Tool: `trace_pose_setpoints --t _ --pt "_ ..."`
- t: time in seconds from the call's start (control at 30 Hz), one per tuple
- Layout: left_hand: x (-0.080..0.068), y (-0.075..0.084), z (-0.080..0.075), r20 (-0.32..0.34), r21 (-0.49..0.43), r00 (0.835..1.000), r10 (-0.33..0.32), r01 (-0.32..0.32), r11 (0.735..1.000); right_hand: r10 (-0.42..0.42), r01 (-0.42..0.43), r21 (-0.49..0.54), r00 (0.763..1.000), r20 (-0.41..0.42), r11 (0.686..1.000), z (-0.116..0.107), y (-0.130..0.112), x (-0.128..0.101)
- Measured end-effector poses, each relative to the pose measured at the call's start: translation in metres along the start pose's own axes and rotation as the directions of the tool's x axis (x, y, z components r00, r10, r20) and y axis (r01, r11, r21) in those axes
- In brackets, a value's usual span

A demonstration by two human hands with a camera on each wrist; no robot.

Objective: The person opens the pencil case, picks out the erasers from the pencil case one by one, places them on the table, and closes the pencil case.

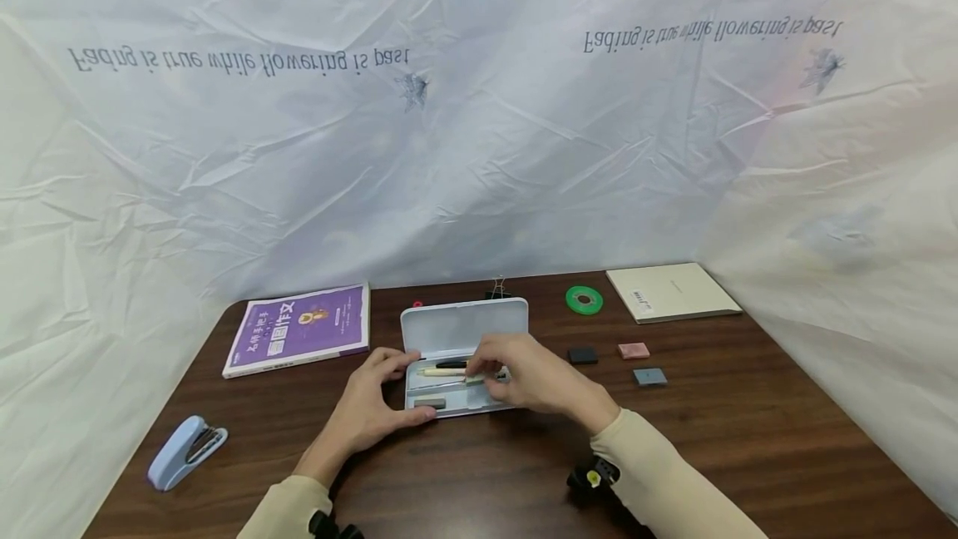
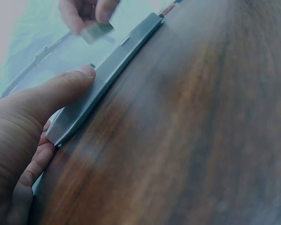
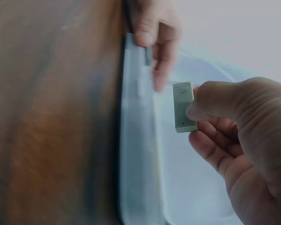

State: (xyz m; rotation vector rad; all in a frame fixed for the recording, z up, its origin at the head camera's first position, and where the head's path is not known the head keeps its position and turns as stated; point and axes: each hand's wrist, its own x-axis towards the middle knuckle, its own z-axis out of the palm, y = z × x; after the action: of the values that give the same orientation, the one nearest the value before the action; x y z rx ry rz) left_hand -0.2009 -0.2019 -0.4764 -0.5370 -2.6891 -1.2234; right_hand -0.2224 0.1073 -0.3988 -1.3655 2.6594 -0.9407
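Work in hand: a small grey-green eraser [image 3: 184,107] was being carried over an open pencil case [image 1: 461,329] that lay near the middle of the worktop [image 1: 748,431], a little toward its far edge.

Right grip: the right hand [image 1: 527,374] pinched the eraser between thumb and fingers, just above the tray of the case; from the right wrist view the block hung clear of the tray floor, not yet set down.

Left grip: the left hand [image 1: 374,406] grasped the left end of the case, thumb [image 2: 65,86] pressing on the near rim and the fingers curled round the end wall, steadying it.

Case: lid stood open toward the far edge; the tray faced the person.

Already in the tray: a black pen [image 1: 451,363], a cream pen [image 1: 441,372] and a grey block [image 1: 430,403] at the near left corner of the tray.

Left on the worktop: three small blocks to the right of the case, one black [image 1: 582,355], one pink [image 1: 634,349], one blue-grey [image 1: 649,376], all well apart from the hands.

Progress, as judged: partly done; some pieces lay in the case, one was in the fingers, and three blocks seemed to be waiting outside.

Elsewhere: a purple book [image 1: 302,338] and a blue stapler [image 1: 185,451] toward the left edge, a green tape roll [image 1: 585,299] and a cream notebook [image 1: 670,291] near the far right corner.
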Motion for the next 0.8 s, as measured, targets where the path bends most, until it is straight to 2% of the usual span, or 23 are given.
trace_pose_setpoints --t 0.2,0.37,0.57,0.8 --pt "0.000 0.001 0.000 0.009 -0.004 1.000 -0.023 0.023 1.000 -0.013 0.013 -0.007 0.996 -0.092 1.000 -0.027 0.006 -0.011" --pt "0.000 0.001 0.000 0.014 -0.004 0.999 -0.030 0.030 1.000 -0.004 0.001 -0.017 0.986 -0.167 1.000 -0.050 0.015 -0.030" --pt "0.000 0.000 0.001 -0.004 0.007 1.000 -0.002 0.002 1.000 0.092 -0.108 -0.062 0.971 -0.222 0.992 -0.070 0.026 -0.056" --pt "-0.001 -0.001 0.002 -0.006 0.001 1.000 -0.006 0.006 1.000 0.183 -0.215 -0.110 0.952 -0.247 0.970 -0.073 0.044 -0.084"
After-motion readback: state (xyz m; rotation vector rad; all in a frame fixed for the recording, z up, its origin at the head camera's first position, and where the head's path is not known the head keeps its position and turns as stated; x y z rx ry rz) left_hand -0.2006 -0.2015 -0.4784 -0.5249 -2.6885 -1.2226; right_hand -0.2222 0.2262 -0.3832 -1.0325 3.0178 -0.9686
